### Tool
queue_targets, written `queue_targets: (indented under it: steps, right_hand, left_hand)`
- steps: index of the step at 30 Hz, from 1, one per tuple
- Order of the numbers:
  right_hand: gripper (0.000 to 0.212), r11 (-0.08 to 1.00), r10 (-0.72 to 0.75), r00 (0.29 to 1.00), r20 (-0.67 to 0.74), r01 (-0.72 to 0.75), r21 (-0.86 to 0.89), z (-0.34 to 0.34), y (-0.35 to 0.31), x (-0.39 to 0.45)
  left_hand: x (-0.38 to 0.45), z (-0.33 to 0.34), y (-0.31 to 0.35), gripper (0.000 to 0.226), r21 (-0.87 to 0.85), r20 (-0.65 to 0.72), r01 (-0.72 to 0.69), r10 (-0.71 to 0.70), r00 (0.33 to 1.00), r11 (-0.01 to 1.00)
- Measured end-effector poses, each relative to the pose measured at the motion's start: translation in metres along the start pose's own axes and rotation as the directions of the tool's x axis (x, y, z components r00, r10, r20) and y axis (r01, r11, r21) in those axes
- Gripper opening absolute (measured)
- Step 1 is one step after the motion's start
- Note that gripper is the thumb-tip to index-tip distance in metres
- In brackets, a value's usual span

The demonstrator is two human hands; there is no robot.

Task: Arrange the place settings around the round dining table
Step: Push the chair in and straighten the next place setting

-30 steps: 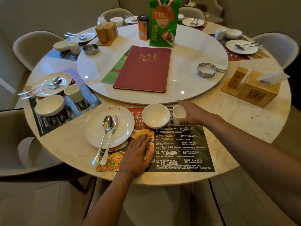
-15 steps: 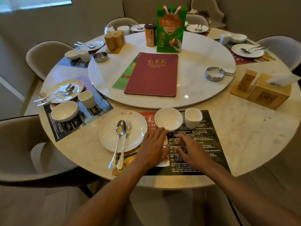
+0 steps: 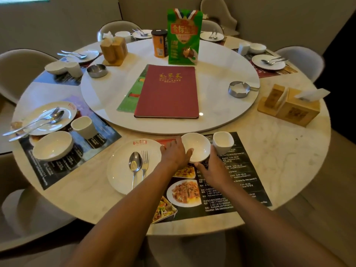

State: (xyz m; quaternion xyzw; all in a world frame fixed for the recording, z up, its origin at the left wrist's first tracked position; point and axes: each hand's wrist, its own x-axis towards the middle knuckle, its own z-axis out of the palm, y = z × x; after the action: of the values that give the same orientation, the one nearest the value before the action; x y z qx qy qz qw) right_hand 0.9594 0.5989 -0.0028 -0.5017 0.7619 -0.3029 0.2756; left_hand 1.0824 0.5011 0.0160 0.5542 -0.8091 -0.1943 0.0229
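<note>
White ceramic marks the step in hand: the small rice bowl (image 3: 196,146) of the nearest place setting sits at the 6 o'clock edge of the marble surface (image 3: 289,151), on the far part of the black printed placemat (image 3: 240,182). Both hands frame it. The left hand (image 3: 174,153) lies against its 9 o'clock side, thumb touching the rim; the right hand (image 3: 211,171) cups it from 5 o'clock, fingertips at its base. Neither has closed fully round it, and whether it is lifted clear of the mat cannot be told.

Just beside it at 3 o'clock stands the white teacup (image 3: 223,142), close to the right hand, perhaps brushing it. At 9 o'clock lies the dinner plate (image 3: 119,170), half off the mat, with a spoon (image 3: 134,165) and fork (image 3: 144,162) side by side on it.

This looks like fine placing of the bowl within a setting that is nearly laid. The next move probably calls for a short, level slide or lift to square the bowl between plate and cup, without knocking the cup or dragging the mat.
</note>
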Motion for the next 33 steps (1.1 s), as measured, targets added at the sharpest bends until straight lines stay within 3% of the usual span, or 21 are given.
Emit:
queue_targets:
  steps: [4,8,13,19,23,28,33]
  right_hand:
    - [0.089,0.998,-0.020,0.999,-0.051,0.024,0.064,0.005,-0.003,-0.016]
    - [0.086,0.989,-0.079,0.997,-0.001,0.079,0.126,-0.005,0.003,-0.042]
    - [0.090,0.993,-0.119,0.989,0.085,0.118,0.019,-0.035,0.029,-0.069]
    - [0.084,0.989,-0.106,0.974,0.201,0.124,-0.079,-0.075,0.058,-0.084]
    - [0.093,0.984,-0.090,0.963,0.253,0.125,-0.124,-0.093,0.075,-0.081]
    - [0.097,0.987,-0.097,0.950,0.296,0.130,-0.096,-0.104,0.085,-0.070]
    - [0.103,0.987,-0.109,0.928,0.357,0.145,-0.076,-0.115,0.089,-0.060]
  left_hand:
    - [-0.017,0.001,-0.002,0.068,0.007,-0.017,-0.024,0.024,1.000,1.000]
    - [-0.054,0.002,-0.002,0.069,-0.025,-0.108,-0.086,0.082,0.991,0.996]
    - [-0.097,0.023,0.009,0.079,-0.187,-0.080,-0.093,0.079,0.994,0.978]
    - [-0.121,0.053,0.039,0.082,-0.286,-0.058,-0.082,0.068,0.996,0.955]
    - [-0.126,0.062,0.060,0.080,-0.320,-0.076,-0.067,0.045,0.996,0.945]
    - [-0.125,0.068,0.074,0.081,-0.350,-0.088,-0.015,-0.016,0.996,0.937]
    - [-0.125,0.065,0.067,0.076,-0.408,-0.038,-0.051,0.039,0.999,0.912]
